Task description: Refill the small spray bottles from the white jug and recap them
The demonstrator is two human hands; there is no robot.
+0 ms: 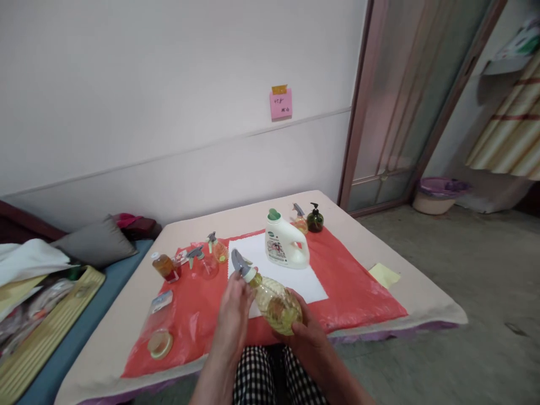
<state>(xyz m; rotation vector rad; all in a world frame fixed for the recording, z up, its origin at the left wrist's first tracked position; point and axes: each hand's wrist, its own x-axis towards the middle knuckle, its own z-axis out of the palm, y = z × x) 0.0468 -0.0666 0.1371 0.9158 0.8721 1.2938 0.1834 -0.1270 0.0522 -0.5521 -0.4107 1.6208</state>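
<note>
So the right hand (pixel 301 320) is wrapped round the lower body of the yellow spray bottle (pixel 276 304), while the left hand (pixel 236 292) is up at its neck, right by the grey spray head (pixel 241 263); those fingers are partly hidden, so I can't tell if they're actually gripping. The bottle is tilted, head up and to the left, in the air near the front edge of the surface (pixel 426 289), above the person's lap. That's my main worry: the body looks smooth, so if the right palm is damp it could slide out and land on the checked trousers (pixel 253 374) or the floor. Pressing the trigger by accident might squirt leftward too, and if the collar isn't tight, more tilt could make it drip on the white sheet (pixel 253 247). Further out, the white jug (pixel 278 244) stands toward that sheet's right edge, close enough that a careless swing of the bottle might clip it. Less risky: the dark pump bottle (pixel 315 220) over by the red sheet's (pixel 358 298) far right corner, and the amber bottle (pixel 166 267) by its left edge. They're well apart from both hands, so only a tug on that thin, wrinkly red plastic would likely tip them.
</note>
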